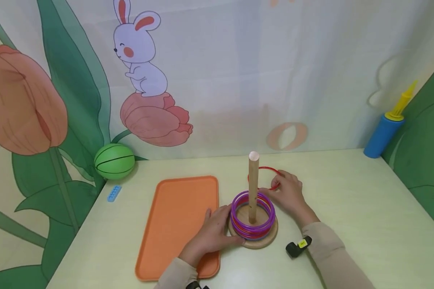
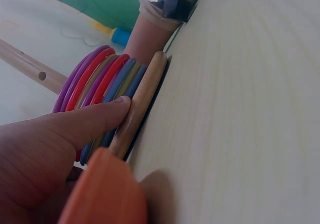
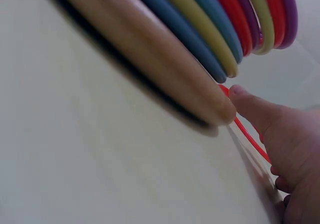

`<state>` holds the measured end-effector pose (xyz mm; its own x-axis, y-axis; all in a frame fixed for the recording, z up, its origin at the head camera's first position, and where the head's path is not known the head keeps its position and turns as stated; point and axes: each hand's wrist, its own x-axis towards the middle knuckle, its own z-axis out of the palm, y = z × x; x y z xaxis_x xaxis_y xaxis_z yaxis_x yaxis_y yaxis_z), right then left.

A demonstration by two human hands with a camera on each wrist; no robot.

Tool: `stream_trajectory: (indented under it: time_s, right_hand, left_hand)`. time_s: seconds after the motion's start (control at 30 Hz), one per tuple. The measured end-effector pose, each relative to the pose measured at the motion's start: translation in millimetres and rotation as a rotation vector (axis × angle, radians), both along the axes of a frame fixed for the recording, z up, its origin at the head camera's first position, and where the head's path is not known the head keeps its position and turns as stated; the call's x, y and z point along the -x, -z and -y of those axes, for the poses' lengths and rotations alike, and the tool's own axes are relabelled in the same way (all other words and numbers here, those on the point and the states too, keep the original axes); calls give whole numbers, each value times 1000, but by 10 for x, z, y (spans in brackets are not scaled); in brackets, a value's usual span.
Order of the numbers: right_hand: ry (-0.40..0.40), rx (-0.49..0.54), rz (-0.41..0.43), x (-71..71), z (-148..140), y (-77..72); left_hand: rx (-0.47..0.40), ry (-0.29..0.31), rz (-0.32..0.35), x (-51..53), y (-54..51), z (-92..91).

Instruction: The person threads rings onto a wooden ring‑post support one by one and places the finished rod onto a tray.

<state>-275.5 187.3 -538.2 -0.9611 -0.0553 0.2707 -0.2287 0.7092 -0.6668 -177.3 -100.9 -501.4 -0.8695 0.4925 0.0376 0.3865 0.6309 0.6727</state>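
A wooden ring-toss stand (image 1: 252, 188) has an upright post and a round base (image 1: 261, 243). Purple, red, yellow and blue rings (image 2: 85, 79) are stacked around its post. My left hand (image 1: 212, 230) holds the stack's left side, with the thumb pressing low on the rings near the base in the left wrist view. Its other fingers are mostly hidden there. Behind the stand, my right hand (image 1: 288, 193) holds a loose red ring (image 1: 269, 167). That ring is off the post, and its lower part is partly hidden by the hand and post.
An orange tray (image 1: 181, 216) lies left of the stand, partly under my left forearm. A green ball (image 1: 114, 161) and a small light-blue piece (image 1: 114, 193) are at the left edge. A blue and yellow hand pump (image 1: 384, 132) stands in the far right corner.
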Motion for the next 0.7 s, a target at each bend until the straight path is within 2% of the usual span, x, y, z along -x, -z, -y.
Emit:
stream_trajectory:
  time_s: [0.23, 0.4, 0.7]
  right_hand:
    - [13, 106, 32, -98, 12, -61]
    - [18, 128, 12, -118, 8, -37]
    - [25, 139, 32, -160, 11, -45]
  left_hand:
    - [-8, 8, -1, 32, -7, 5]
    - [-9, 8, -6, 40, -2, -2]
    - [-7, 9, 7, 7, 2, -14]
